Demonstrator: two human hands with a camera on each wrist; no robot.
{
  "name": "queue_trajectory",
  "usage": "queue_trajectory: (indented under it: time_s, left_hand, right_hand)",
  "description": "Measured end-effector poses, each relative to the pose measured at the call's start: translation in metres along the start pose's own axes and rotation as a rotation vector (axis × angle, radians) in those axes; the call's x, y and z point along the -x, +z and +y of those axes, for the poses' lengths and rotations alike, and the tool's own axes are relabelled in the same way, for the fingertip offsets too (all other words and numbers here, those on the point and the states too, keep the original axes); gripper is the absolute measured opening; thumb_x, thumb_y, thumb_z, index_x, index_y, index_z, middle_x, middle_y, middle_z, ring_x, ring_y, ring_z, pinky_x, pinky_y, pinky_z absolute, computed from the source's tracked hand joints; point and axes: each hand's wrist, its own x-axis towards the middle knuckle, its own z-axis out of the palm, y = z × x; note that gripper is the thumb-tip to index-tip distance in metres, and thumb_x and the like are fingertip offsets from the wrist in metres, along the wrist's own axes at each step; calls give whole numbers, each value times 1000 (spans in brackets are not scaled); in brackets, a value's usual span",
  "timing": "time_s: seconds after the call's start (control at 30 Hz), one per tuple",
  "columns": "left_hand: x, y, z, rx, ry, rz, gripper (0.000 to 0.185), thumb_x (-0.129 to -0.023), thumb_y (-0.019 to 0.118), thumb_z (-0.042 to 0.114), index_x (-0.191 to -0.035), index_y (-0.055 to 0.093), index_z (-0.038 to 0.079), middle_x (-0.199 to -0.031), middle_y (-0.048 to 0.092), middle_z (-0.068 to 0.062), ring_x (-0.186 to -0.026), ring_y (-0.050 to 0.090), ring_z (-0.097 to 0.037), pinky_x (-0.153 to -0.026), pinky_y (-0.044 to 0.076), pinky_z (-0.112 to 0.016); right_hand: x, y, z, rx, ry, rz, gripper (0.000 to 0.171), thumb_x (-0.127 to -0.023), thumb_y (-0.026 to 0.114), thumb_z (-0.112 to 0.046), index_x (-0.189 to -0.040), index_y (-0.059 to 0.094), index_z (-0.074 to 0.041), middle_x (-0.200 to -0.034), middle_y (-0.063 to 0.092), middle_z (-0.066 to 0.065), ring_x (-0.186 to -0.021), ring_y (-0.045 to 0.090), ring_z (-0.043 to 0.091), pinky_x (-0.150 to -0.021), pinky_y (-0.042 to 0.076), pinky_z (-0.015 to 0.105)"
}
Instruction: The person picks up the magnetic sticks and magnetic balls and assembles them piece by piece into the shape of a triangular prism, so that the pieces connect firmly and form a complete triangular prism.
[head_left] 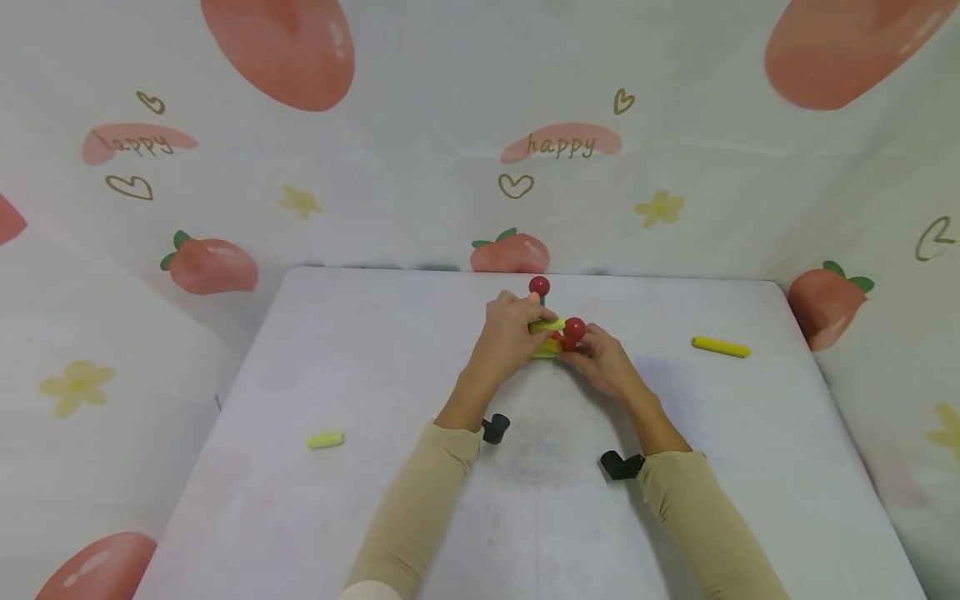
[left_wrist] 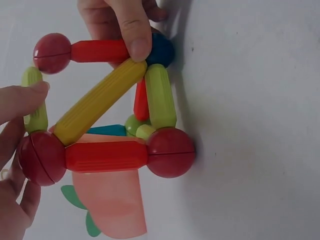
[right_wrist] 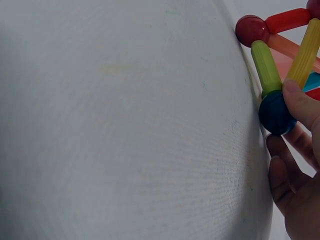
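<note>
Both hands meet at the middle of the white surface (head_left: 360,350), toward its 12 o'clock edge, around a small frame (head_left: 553,333) of sticks and balls. The left hand (head_left: 510,333) closes on it from 9 o'clock and the right hand (head_left: 600,360) from 4 o'clock, so the frame sits between the grips, equally near to each. In the head view each hand's fingers curl onto the frame; it looks gripped on both sides.

The left wrist view shows the build closely: a yellow stick (left_wrist: 100,100) runs on the diagonal from a red ball (left_wrist: 42,157) up to a blue ball (left_wrist: 161,50), where a fingertip presses its top end. A green stick (left_wrist: 160,97) joins the blue ball to a second red ball (left_wrist: 170,152) resting on the surface.

The right wrist view shows only the frame's corner, with the thumb (right_wrist: 302,102) on the blue ball. Only the head view shows the loose sticks: a yellow one (head_left: 720,347) at 3 o'clock, a green one (head_left: 326,440) at 8 o'clock.
</note>
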Motion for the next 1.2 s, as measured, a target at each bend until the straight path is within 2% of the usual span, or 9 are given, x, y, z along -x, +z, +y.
queue_trajectory:
  time_s: [0.13,0.27,0.37,0.47,0.67,0.77,0.9,1.1,1.2]
  left_hand:
    - [0,1,4,-134,11,-9,22,-85,84,25,-107,82,28,-98,77,9,-101,50,-17,-95,40,-41]
    - [3,4,4,-140,-2,14,24,-85,84,26,-108,81,28,-103,76,8,-103,50,-18,-92,41,-40]
    - [8,5,-1,-41,-65,50,32,-84,85,30,-115,77,25,-113,71,5,-106,51,-19,-92,47,-36]
    - [18,5,-9,74,-187,84,44,-84,84,36,-123,69,22,-120,61,1,-110,51,-19,-91,54,-32]
    - [31,6,-26,304,-415,101,52,-89,78,45,-126,61,14,-117,60,-4,-98,58,-18,-80,56,-30]
    - [31,9,-32,401,-453,88,53,-93,73,45,-131,59,12,-119,66,-6,-95,65,-19,-79,59,-29]
    - [32,13,-38,466,-489,67,55,-97,67,44,-140,54,13,-126,68,-6,-106,69,-21,-90,60,-35]
    - [48,17,-42,450,-577,-27,48,-103,57,40,-143,54,13,-129,69,-6,-119,67,-24,-103,54,-45]
    - [52,25,-40,441,-558,-98,48,-102,58,30,-146,52,12,-133,68,-6,-122,66,-24,-105,53,-45]
  right_hand:
    - [0,0,0,1,3,3,21,-88,80,-15,-105,76,-4,-110,66,11,-98,66,26,-88,55,36]
    - [0,1,0,8,17,1,22,-88,81,-16,-106,76,-5,-111,66,10,-97,64,25,-87,54,34]
    - [2,0,-1,23,25,-4,23,-89,80,-16,-108,76,-4,-112,66,11,-99,64,26,-89,55,39]
    - [3,1,-3,33,42,-3,24,-89,80,-18,-109,76,-5,-109,64,11,-99,63,27,-89,54,41]
    - [13,11,-13,88,52,-2,26,-87,82,-25,-106,73,-9,-96,58,8,-84,58,21,-73,50,30]
    - [19,15,-18,92,34,-51,33,-85,84,-31,-108,69,-12,-95,58,6,-81,57,18,-71,50,27]
    - [28,3,-22,17,91,-145,38,-87,81,-33,-117,67,-15,-100,66,4,-83,61,19,-74,54,28]
    - [17,-17,-14,93,158,-83,47,-99,68,-25,-141,55,-10,-130,63,13,-89,63,23,-79,57,35]
    - [4,-14,-11,126,138,-108,58,-100,66,-23,-152,44,-8,-145,54,17,-100,62,28,-91,56,45]
